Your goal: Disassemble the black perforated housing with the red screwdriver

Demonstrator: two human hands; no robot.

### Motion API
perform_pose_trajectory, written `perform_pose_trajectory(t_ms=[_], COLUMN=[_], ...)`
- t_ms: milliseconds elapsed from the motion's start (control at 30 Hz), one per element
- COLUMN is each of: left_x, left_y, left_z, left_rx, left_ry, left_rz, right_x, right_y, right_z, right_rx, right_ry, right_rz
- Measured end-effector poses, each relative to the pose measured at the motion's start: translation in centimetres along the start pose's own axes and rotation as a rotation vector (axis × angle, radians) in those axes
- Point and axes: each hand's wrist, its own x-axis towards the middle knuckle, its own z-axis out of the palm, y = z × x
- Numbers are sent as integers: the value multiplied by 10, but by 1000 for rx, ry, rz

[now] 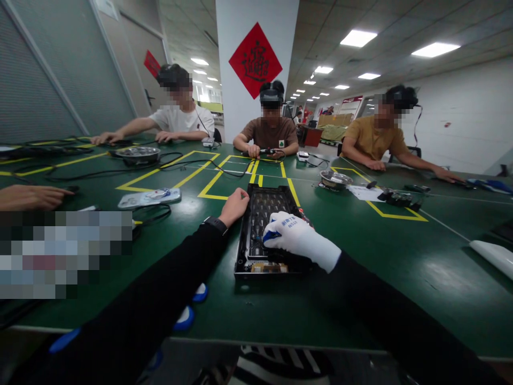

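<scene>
A black rectangular case [254, 235] lies lengthwise in front of me, with rows of small shiny pieces inside and a brownish strip [269, 268] at its near end. My left hand [234, 207], bare with a dark wristband, is at the case's upper left edge. Its fingers are curled and pressed together; what they hold, if anything, is too small to name. My right hand [286, 233] wears a white glove with blue fingertips. It bends down over the case's right half, fingers closed; whatever is under them is hidden.
Blue-and-white glove fingertips [185, 317] show by my left forearm on the green table [380, 283]. A phone-like flat object [149, 198] lies to the left. Metal bowls [139, 154] and cables stand farther off. Three people sit opposite; another person's hand [36, 198] reaches in at left.
</scene>
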Motion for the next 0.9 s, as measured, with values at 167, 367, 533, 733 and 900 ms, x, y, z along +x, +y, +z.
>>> perform_pose_trajectory(t_ms=[167,367,533,733,900], left_x=[0,-1,-2,-2,-2], left_y=[-1,-1,-1,-1,0], left_z=[1,1,0,0,0], left_rx=[-3,-21,-31,-30,-15], left_ry=[1,2,7,1,0], left_rz=[-3,-9,-8,-7,-1], right_x=[-3,0,0,22,68], right_y=[7,27,40,50,43], right_z=[4,4,8,8,18], right_rx=[-21,-93,-40,9,-123], right_ry=[116,215,194,220,127], right_rz=[9,188,158,50,-50])
